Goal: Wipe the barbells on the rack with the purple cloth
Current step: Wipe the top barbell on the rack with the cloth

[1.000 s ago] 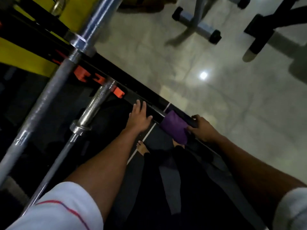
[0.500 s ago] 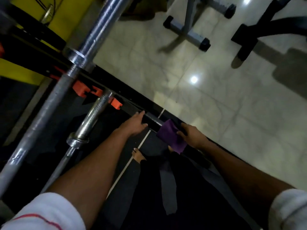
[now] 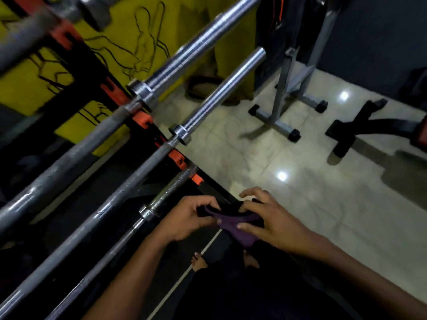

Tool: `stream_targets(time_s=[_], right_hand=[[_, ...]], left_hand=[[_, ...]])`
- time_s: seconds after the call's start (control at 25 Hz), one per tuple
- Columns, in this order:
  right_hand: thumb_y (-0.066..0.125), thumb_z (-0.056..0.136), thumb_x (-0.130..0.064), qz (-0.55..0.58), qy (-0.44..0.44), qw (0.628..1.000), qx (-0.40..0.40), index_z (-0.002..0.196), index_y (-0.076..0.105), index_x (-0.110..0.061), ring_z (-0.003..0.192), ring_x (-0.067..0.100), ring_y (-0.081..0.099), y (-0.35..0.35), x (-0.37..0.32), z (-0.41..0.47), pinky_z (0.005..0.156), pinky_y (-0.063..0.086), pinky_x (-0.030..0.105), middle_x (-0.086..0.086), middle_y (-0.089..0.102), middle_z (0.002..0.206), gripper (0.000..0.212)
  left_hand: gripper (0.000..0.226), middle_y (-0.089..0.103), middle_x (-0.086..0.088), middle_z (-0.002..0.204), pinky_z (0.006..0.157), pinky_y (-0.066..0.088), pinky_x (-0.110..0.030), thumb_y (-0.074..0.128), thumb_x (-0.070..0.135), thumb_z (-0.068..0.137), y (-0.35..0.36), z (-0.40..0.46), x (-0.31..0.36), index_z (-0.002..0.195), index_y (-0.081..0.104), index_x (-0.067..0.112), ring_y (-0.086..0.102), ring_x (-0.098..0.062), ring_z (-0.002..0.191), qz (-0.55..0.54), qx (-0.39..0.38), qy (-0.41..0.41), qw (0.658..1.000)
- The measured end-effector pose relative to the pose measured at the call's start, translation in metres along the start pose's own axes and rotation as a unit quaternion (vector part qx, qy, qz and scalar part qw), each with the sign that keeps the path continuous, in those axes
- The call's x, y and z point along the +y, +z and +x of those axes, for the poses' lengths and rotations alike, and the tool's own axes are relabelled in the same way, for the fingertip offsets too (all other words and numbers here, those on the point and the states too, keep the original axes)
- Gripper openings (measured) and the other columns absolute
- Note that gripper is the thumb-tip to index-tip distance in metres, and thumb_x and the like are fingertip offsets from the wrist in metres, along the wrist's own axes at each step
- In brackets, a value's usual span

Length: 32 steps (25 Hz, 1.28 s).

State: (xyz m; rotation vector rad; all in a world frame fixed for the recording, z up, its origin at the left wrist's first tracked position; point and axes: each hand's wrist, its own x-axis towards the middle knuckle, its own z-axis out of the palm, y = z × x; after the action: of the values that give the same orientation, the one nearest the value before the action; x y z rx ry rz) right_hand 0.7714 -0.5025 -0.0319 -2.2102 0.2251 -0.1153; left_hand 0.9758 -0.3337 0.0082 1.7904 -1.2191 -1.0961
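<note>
Cloth, the purple cloth (image 3: pixel 235 225), sits low in the frame's centre, stretched between both hands. The left hand (image 3: pixel 189 215) pinches its left end with curled fingers; the right hand (image 3: pixel 272 218) grips the right end, thumb pressed on the fabric. Just left, barbells (image 3: pixel 97 176) lie slanting on the black rack (image 3: pixel 92 72) with orange holders (image 3: pixel 176 158). Tiled floor (image 3: pixel 323 192) fills the right.

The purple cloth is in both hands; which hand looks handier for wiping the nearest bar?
Probably the left hand: it pinches the purple cloth right beside the nearest barbell. The right hand holds the cloth's far side, farther from the rack.
</note>
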Motion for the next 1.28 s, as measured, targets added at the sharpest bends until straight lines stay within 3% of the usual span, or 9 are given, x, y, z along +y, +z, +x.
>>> stream_targets(time_s=[0.2,0.52,0.72,0.8,0.88,0.96,1.04,1.16,1.28], right_hand=[[0.072,0.091,-0.039,0.121,0.015,0.992,-0.028,0.099,0.070,-0.028,0.093,0.013,0.067,-0.023,-0.034,0.032,0.083,0.055,0.043,-0.012,0.067,0.097,0.013],[0.071,0.086,-0.044,0.117,-0.080,0.987,0.073,0.092,0.076,-0.019,0.087,0.010,0.068,-0.048,-0.099,0.068,0.079,0.051,0.021,-0.012,0.070,0.089,0.026],[0.069,0.088,-0.034,0.259,-0.071,0.959,0.095,0.084,0.068,-0.008,0.069,0.018,0.061,-0.070,-0.143,0.085,0.063,0.047,0.024,0.006,0.066,0.075,0.027],[0.063,0.094,-0.032,0.309,-0.086,0.943,0.092,0.086,0.064,-0.004,0.070,0.018,0.057,-0.080,-0.164,0.092,0.064,0.047,0.028,0.016,0.060,0.076,0.030],[0.062,0.095,-0.031,0.336,-0.101,0.931,0.098,0.090,0.063,-0.001,0.074,0.020,0.057,-0.086,-0.183,0.100,0.066,0.048,0.030,0.021,0.059,0.081,0.030],[0.066,0.092,-0.026,0.354,-0.104,0.920,0.131,0.091,0.065,-0.004,0.077,0.019,0.061,-0.091,-0.194,0.109,0.067,0.051,0.031,0.014,0.064,0.082,0.023],[0.069,0.090,-0.028,0.380,-0.072,0.907,0.164,0.102,0.068,-0.009,0.088,0.020,0.068,-0.093,-0.183,0.115,0.076,0.056,0.034,0.005,0.070,0.093,0.022],[0.070,0.087,-0.049,0.494,0.095,0.864,-0.013,0.130,0.063,-0.019,0.121,0.026,0.064,-0.082,-0.131,0.094,0.105,0.050,0.044,0.004,0.069,0.128,0.052],[0.074,0.090,-0.036,0.509,0.198,0.819,-0.175,0.138,0.055,-0.012,0.125,0.028,0.062,-0.053,-0.098,0.059,0.102,0.052,0.040,0.010,0.066,0.134,0.057]], left_hand=[[0.009,0.071,0.003,0.095,0.082,0.052,-0.025,0.082,0.015,0.081,-0.037,-0.057,0.044,0.088,0.077,0.018,0.069,-0.014,0.089,0.044,0.112,0.060,0.991],[0.015,0.071,0.009,0.089,0.073,0.056,-0.033,0.084,0.019,0.075,-0.057,-0.095,0.059,0.086,0.076,0.025,0.070,-0.012,0.082,0.125,0.361,0.062,0.922],[0.057,0.069,0.008,0.086,0.075,0.055,-0.021,0.079,0.004,0.076,-0.068,-0.098,0.084,0.126,0.060,0.024,0.067,-0.008,0.085,-0.085,0.438,0.086,0.891],[0.065,0.071,0.009,0.087,0.071,0.055,-0.021,0.082,0.006,0.075,-0.066,-0.094,0.090,0.133,0.054,0.011,0.068,-0.009,0.083,-0.269,0.393,0.115,0.872],[0.079,0.075,0.000,0.103,0.076,0.058,-0.026,0.097,0.033,0.057,-0.050,-0.087,0.086,0.123,0.060,0.008,0.070,-0.017,0.095,-0.379,0.321,0.060,0.866],[0.071,0.075,-0.004,0.108,0.079,0.058,-0.028,0.095,0.046,0.055,-0.027,-0.080,0.082,0.110,0.070,0.010,0.071,-0.019,0.099,-0.399,0.281,0.005,0.873],[0.037,0.075,-0.010,0.111,0.087,0.058,-0.034,0.076,0.038,0.079,-0.012,-0.067,0.087,0.105,0.076,0.011,0.071,-0.025,0.103,-0.420,0.300,-0.024,0.856],[0.032,0.072,-0.013,0.117,0.102,0.049,-0.043,0.058,0.030,0.093,-0.010,-0.053,0.087,0.117,0.068,0.010,0.068,-0.027,0.111,-0.468,0.338,-0.051,0.815],[0.040,0.070,-0.016,0.120,0.109,0.044,-0.049,0.069,0.027,0.091,-0.019,-0.052,0.067,0.125,0.064,0.007,0.066,-0.031,0.115,-0.488,0.313,-0.080,0.811]])
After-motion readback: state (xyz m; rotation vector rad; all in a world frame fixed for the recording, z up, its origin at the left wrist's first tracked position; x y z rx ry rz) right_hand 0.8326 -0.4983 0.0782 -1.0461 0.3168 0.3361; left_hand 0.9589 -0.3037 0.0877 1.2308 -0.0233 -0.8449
